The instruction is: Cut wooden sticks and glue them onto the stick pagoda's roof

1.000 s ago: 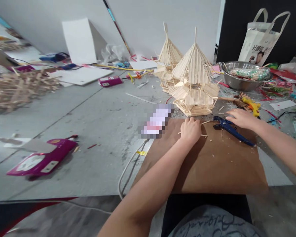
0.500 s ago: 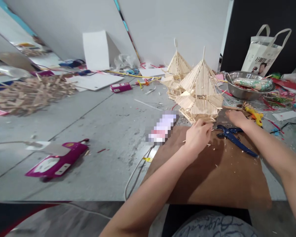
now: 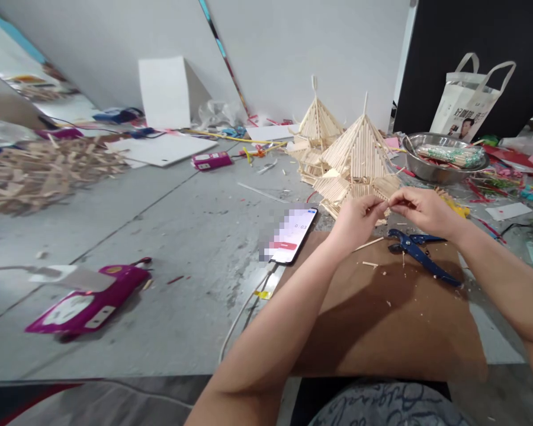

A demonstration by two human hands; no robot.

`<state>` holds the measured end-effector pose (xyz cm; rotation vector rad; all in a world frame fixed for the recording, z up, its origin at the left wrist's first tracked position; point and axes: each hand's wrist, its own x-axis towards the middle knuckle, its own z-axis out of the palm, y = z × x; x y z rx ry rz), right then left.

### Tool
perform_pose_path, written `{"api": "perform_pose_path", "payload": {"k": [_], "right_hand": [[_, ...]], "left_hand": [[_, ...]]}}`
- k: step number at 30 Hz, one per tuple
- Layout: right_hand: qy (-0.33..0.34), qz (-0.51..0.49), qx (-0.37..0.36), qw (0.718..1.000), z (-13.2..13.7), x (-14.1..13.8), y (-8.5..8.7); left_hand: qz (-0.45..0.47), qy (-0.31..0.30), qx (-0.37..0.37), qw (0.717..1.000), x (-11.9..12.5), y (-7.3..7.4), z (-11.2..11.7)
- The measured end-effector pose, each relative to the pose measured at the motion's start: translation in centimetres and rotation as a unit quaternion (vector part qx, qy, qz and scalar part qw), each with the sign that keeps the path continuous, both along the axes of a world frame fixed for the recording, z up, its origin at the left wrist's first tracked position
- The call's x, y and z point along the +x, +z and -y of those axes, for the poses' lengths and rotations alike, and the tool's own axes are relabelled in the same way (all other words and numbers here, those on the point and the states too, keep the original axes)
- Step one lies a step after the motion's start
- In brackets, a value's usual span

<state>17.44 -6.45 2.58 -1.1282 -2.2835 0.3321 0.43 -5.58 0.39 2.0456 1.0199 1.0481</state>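
Observation:
In front of the nearer pavilion model [image 3: 359,151], built of thin wooden sticks, my two hands meet at the fingertips. My left hand [image 3: 357,219] is closed in a pinch, and so is my right hand [image 3: 421,210]; anything between the fingers is too small to make out. A second stick model [image 3: 317,121] stands behind the first. Below my hands, blue-handled cutters [image 3: 421,254] lie on a brown board [image 3: 382,313]. Short stick pieces [image 3: 369,264] are scattered on the board, left of the cutters. A yellow glue gun [image 3: 457,207] is partly hidden behind my right hand.
Left of the board lies a phone [image 3: 295,236] with a white cable. Purple power strips [image 3: 89,299] and a heap of sticks [image 3: 48,171] occupy the left side. At the back right are a metal bowl [image 3: 444,171] and a tote bag [image 3: 466,112].
My right hand has come left and away from the glue gun to meet my left hand, which has risen slightly. The view has shifted a little.

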Motion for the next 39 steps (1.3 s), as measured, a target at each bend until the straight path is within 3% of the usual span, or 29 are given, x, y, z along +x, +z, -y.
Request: {"api": "perform_pose_path", "payload": {"k": [4,8,12,15,18,22,29,34,39], "right_hand": [[-0.006,-0.045,-0.011,0.999,-0.9,-0.6,-0.2],[-0.015,-0.123,0.01,0.992,-1.8,-0.8,-0.5],[-0.076,-0.198,0.016,0.977,-2.3,0.8,-0.5],[-0.132,-0.185,0.006,0.974,-2.1,2.9,-0.9],[-0.171,-0.136,-0.024,0.976,-1.6,4.7,-1.8],[-0.18,-0.049,-0.059,0.981,-1.0,6.0,-2.9],[-0.169,0.056,-0.054,0.983,-0.2,6.3,-3.1],[-0.16,0.084,-0.05,0.982,0.1,6.4,-3.2],[-0.177,0.078,-0.033,0.981,0.5,7.2,-3.0]], "left_hand": [[0.046,-0.018,-0.027,0.998,-0.6,0.0,-0.3],[0.125,0.04,-0.054,0.99,-0.3,-1.0,-1.1],[0.318,0.146,-0.097,0.932,0.2,-2.1,-2.8],[0.383,0.181,-0.104,0.9,0.4,-2.5,-4.3],[0.38,0.197,-0.107,0.897,0.7,-2.6,-5.2],[0.322,0.212,-0.09,0.918,0.9,-2.4,-5.5],[0.254,0.249,-0.083,0.931,0.4,-2.0,-6.0],[0.23,0.265,-0.064,0.934,0.2,-2.0,-6.3],[0.228,0.257,-0.091,0.935,0.4,-1.6,-6.0]]}}
